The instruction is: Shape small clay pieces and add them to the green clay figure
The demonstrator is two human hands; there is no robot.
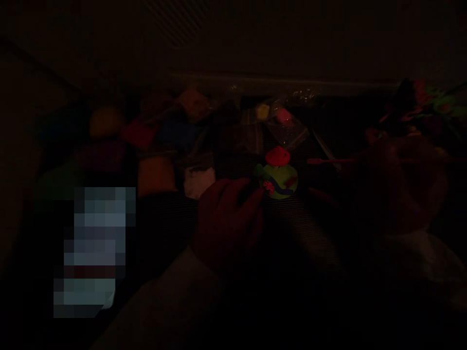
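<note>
The scene is very dark. A small clay figure [279, 182] lies on a dark ribbed mat, with a round green body, a red cone-shaped piece [278, 156] on top, and blue and pink details. At its left edge is my left hand [229, 218], with thumb and finger bent against the rim; the exact contact is hard to make out. My right hand [404, 184] is closed around a thin pink stick-like tool [321, 161]. The tool's flattened tip points left toward the figure, a short distance from it.
Several clay packs lie behind and left, among them orange [156, 174], white [199, 181] and yellow [106, 121]. A clear bag [286, 126] with pink clay is behind the figure. A blurred-out lit phone-like object [97, 248] lies at left. Colourful shapes [438, 104] stand far right.
</note>
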